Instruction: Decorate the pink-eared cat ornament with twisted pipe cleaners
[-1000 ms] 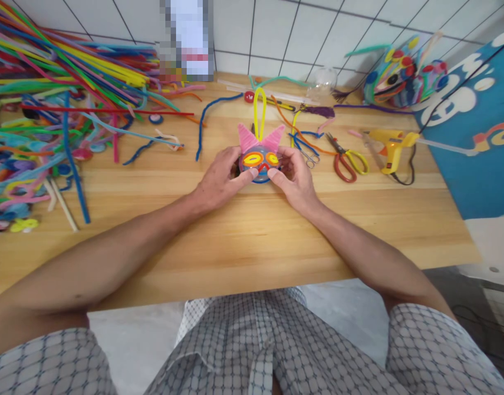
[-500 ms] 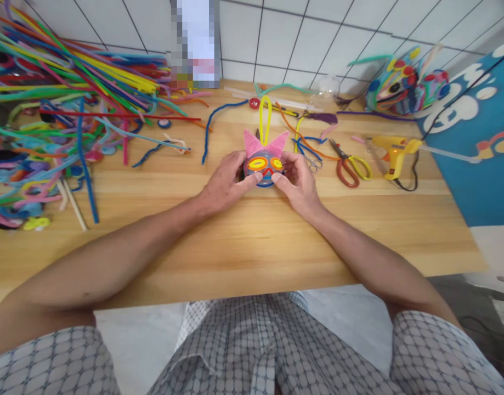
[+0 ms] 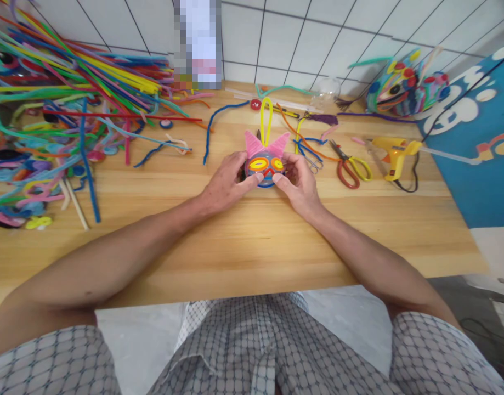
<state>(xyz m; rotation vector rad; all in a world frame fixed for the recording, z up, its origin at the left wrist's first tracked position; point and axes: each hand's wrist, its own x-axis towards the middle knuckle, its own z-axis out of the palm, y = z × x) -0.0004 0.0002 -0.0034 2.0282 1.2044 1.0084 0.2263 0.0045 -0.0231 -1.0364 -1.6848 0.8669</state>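
Between my hands is a small round cat-face ornament [image 3: 267, 163], mostly blue, with pink pointed ears, yellow and orange ringed eyes and a red nose piece. A yellow pipe-cleaner loop [image 3: 266, 120] stands up behind its ears. My left hand [image 3: 234, 178] is closed on the ornament's left side, thumb on the lower front. From the other side my right hand [image 3: 298, 181] grips it the same way, thumb close to the left one. The fingers behind the ornament are partly hidden.
Pipe cleaners [image 3: 112, 71] lie heaped at the left. To the right are red-and-yellow scissors [image 3: 350, 167], a yellow glue gun [image 3: 395, 153] and a colourful fish-like craft [image 3: 395, 88]. A purple tassel [image 3: 323, 118] and a clear ball [image 3: 328, 90] sit near the tiled wall.
Both hands keep the same hold on the ornament. The whole view has shifted very slightly; nothing else visibly differs.
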